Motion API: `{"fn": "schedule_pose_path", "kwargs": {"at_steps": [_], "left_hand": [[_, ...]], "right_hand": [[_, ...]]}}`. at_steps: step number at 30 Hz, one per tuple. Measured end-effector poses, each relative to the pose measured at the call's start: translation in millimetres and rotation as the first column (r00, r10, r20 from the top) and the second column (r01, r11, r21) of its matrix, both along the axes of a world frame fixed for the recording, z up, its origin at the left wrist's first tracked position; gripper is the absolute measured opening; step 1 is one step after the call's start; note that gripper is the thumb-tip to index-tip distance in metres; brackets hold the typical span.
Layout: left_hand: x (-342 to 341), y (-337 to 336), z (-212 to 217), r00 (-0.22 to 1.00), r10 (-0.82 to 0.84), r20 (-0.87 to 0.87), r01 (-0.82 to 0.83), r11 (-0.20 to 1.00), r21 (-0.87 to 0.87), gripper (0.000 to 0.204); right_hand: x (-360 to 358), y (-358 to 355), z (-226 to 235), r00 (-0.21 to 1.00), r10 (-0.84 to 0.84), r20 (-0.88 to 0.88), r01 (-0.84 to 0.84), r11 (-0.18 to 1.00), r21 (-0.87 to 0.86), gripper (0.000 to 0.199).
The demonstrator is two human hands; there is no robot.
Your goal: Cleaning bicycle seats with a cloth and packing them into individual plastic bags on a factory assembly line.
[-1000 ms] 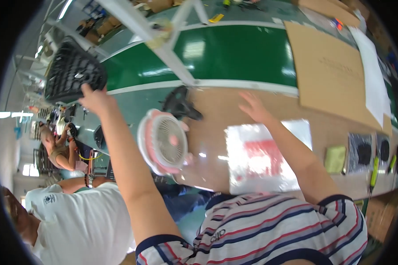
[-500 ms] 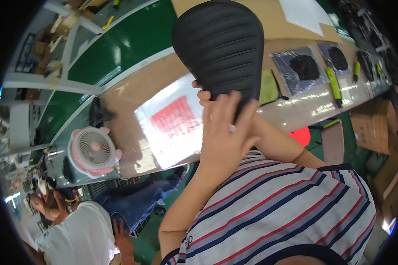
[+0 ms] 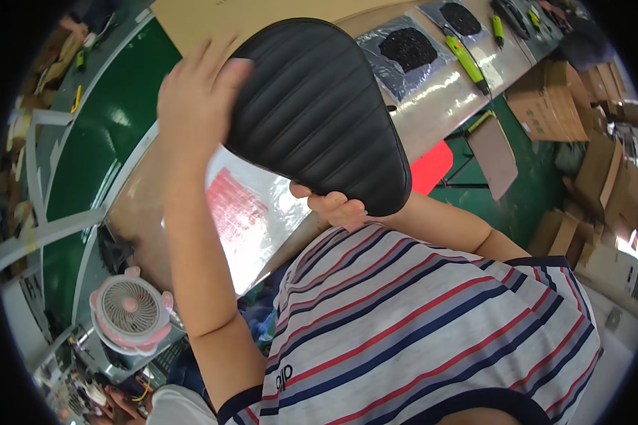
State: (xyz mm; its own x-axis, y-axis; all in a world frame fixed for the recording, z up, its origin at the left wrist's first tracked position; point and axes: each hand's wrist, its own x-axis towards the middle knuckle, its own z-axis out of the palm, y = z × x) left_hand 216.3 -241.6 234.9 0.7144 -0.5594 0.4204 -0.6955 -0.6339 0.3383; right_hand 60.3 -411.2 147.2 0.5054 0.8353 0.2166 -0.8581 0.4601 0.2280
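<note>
A black padded saddle seat (image 3: 312,106) with ribbed stitching is held up in front of me, tilted, its broad end toward the upper left. Under its narrow end is my right hand (image 3: 337,207), fingers curled round the near edge; the seat hides the rest of that hand. My left hand (image 3: 198,106) is raised beside the broad end, blurred, its fingers extended and its thumb over the seat's edge. Whether it touches the seat I cannot tell. Below the seat lies a shiny clear plastic sheet with a red printed patch (image 3: 234,205).
A pink and white fan (image 3: 129,304) stands at the left. Across the bench lie plastic bags of black pieces (image 3: 407,49) and a yellow-green power screwdriver (image 3: 466,65). Cardboard boxes (image 3: 546,103) and a red chair (image 3: 432,166) stand at the right. Another person's white-clothed back (image 3: 181,407) shows lower left.
The seat has come closer and turned, its broad end swinging left. My left hand has moved from the narrow end up to the left of the broad end. The view has turned too.
</note>
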Motion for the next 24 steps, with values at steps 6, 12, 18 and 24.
{"fn": "schedule_pose_path", "kwargs": {"at_steps": [6, 12, 18, 24], "left_hand": [[-24, 22, -71, 0.789, -0.062, -0.611, -0.433, 0.648, -0.626, 0.036], [-98, -3, -196, 0.784, 0.466, -0.410, -0.557, 0.819, -0.133, 0.043], [-125, -68, -219, 0.710, 0.650, -0.271, -0.594, 0.759, 0.267, 0.075], [-122, -75, -208, 0.487, 0.719, -0.496, -0.685, 0.666, 0.295, 0.051]], "right_hand": [[7, -21, 18, 0.973, -0.045, 0.225, 0.194, 0.687, -0.700, 0.057], [70, -102, -11, 0.699, -0.092, 0.709, 0.632, -0.386, -0.672, 0.046], [99, -155, -99, 0.905, 0.062, 0.420, 0.418, -0.301, -0.857, 0.041], [86, -166, -120, 0.915, -0.121, 0.385, 0.373, -0.109, -0.921, 0.042]]}}
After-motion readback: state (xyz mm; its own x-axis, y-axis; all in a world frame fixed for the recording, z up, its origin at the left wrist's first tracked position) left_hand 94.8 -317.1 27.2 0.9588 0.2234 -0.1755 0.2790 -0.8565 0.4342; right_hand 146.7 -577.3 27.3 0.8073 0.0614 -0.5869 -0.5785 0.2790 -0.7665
